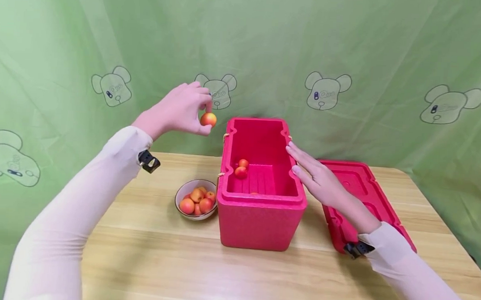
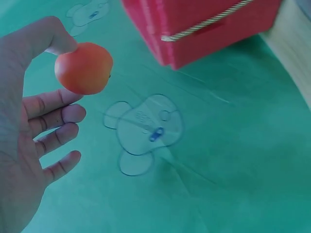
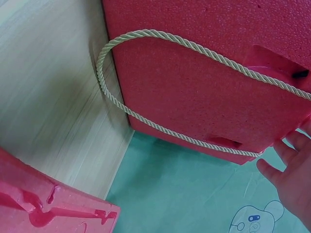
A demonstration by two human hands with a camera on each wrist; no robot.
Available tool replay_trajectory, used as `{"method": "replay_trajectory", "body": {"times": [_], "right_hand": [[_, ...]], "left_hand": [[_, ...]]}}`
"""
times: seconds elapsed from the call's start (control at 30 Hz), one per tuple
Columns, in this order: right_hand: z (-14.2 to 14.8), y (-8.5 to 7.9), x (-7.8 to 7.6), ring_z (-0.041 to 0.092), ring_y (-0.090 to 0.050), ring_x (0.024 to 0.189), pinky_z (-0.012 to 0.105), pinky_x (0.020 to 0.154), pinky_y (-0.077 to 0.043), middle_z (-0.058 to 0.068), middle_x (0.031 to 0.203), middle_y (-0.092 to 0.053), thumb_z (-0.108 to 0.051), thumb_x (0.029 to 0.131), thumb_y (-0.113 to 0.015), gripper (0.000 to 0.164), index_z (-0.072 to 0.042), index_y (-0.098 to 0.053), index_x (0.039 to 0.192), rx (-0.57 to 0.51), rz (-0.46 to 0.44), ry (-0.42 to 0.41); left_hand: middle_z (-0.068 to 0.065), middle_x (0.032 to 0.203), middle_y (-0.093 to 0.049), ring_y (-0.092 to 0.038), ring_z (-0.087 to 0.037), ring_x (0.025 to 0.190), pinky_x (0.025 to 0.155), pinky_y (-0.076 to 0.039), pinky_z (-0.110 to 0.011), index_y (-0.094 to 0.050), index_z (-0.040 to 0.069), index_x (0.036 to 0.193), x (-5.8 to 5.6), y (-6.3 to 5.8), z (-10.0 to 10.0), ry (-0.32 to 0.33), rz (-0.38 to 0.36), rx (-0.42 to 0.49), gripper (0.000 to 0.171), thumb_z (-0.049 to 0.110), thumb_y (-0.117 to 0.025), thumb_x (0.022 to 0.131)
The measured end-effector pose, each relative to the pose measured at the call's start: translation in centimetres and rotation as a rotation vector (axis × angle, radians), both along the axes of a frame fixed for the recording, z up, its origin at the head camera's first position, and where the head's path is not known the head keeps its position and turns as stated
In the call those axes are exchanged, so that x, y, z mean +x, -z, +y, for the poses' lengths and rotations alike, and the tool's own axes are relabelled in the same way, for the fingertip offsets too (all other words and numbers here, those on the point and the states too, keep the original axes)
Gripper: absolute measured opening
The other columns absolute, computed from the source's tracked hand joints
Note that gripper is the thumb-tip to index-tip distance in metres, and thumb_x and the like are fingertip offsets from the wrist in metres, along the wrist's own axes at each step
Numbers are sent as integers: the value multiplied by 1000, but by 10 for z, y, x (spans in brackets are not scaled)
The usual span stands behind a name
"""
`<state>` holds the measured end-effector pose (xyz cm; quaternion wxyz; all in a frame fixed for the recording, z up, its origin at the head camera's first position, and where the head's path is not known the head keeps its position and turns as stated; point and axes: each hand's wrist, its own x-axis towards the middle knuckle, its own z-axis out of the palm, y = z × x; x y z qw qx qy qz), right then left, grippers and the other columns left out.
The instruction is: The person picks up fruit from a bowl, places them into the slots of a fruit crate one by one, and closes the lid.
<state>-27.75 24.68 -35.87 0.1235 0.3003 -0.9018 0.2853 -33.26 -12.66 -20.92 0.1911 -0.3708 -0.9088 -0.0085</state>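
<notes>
My left hand [image 1: 186,107] is raised to the left of the red foam box [image 1: 261,222], above its rim level. Between thumb and index finger it pinches a small round red-and-yellow fruit [image 1: 208,119]; the other fingers stay free of it in the left wrist view [image 2: 83,68]. My right hand [image 1: 317,175] rests on the box's right rim with its fingers extended. Inside the lidless box, two similar fruits [image 1: 241,171] lie near the left wall, and a third is mostly hidden behind the front wall. More fruits fill the white bowl [image 1: 181,193], left of the box.
The red box lid [image 1: 354,173] lies on the wooden table [image 1: 171,263], right of the box and partly under my right forearm. A twisted rope handle [image 3: 170,36] loops along the box's right side. Behind the table hangs a green curtain [image 1: 269,35] with bear drawings.
</notes>
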Motion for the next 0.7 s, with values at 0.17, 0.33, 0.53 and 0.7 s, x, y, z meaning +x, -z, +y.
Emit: {"method": "replay_trajectory", "body": {"times": [0.17, 0.33, 0.53, 0.7], "right_hand": [[-2, 1, -1, 9, -21, 142, 51, 103, -37, -9, 155, -21, -37, 94, -50, 59, -31, -26, 148, -3, 4, -1], [-5, 2, -3, 8, -21, 142, 50, 104, -36, -9, 155, -22, -36, 94, -51, 59, -31, -27, 147, -10, 19, -3], [-9, 3, -5, 10, -22, 142, 49, 104, -36, -11, 155, -21, -37, 94, -50, 59, -32, -26, 147, -17, 14, -11], [-8, 4, -5, 11, -22, 142, 49, 104, -36, -10, 155, -21, -37, 94, -49, 58, -31, -26, 147, -18, 12, -14]], "left_hand": [[3, 83, -54, -43, -16, 83, 71, -35, -32, -59, 14, 79, -10, -6, 22, 51, 42, 22, 34, 44, -67, 65], [2, 85, -53, -42, -16, 85, 70, -35, -32, -58, 14, 82, -15, -4, 52, 101, 70, -14, 34, 43, -65, 66], [1, 90, -52, -41, -16, 89, 75, -35, -33, -57, 14, 87, -14, 3, 87, 151, 70, -127, 32, 42, -60, 71], [-1, 94, -52, -42, -18, 93, 78, -37, -35, -57, 12, 90, -14, 11, 111, 192, 79, -207, 32, 40, -58, 74]]}}
